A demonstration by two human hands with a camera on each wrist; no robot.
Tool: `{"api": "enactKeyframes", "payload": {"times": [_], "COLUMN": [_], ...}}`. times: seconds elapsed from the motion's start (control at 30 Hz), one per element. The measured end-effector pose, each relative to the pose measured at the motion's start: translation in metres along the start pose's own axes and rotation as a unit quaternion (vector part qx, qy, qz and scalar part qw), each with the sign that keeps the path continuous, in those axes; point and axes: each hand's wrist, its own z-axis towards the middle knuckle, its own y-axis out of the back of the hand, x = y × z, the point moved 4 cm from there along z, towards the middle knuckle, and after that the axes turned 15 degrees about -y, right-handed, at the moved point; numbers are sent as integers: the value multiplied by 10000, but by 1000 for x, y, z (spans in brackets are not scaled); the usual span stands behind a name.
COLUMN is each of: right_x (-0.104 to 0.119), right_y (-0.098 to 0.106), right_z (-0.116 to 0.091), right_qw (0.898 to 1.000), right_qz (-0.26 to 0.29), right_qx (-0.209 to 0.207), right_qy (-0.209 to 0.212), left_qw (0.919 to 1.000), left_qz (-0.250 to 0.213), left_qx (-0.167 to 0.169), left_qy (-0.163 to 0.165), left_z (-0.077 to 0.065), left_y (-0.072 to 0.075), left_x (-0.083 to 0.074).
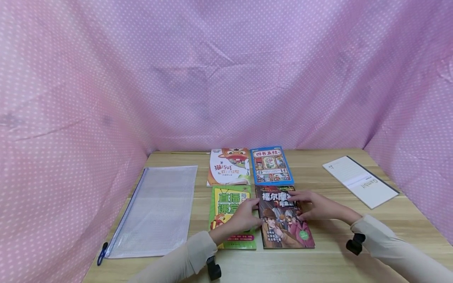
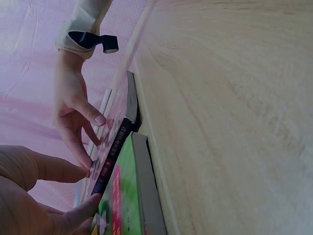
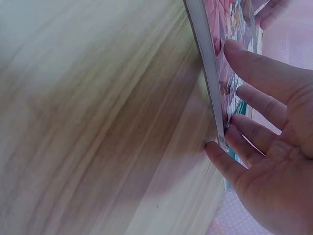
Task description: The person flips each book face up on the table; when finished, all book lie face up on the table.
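Note:
A dark-covered comic-style book with a man in a brown hat lies flat at the near right of four-square-placed books. My left hand reaches across the green book, its fingertips at the dark book's left edge; in the left wrist view, they meet the black spine. On the opposite side, my right hand has its fingers spread, with fingertips on the cover and along the right edge. The right wrist view shows these fingers fairly straight beside the page block.
Behind lie a white book with a red cartoon animal and a blue-bordered book. A translucent zip pouch with a dark blue pull lies left. A cream notepad is at right, a thin gold stick at the back.

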Motion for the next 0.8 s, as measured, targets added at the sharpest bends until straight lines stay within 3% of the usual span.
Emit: {"api": "enactKeyframes", "payload": {"times": [0.8], "right_x": [7], "right_y": [1], "right_z": [1], "right_qw": [9996], "right_qz": [207], "right_qx": [127], "right_qy": [-169], "left_qw": [9983], "left_qz": [-561], "left_qx": [-99], "left_qy": [-154], "left_z": [-2], "left_y": [4], "left_x": [3]}}
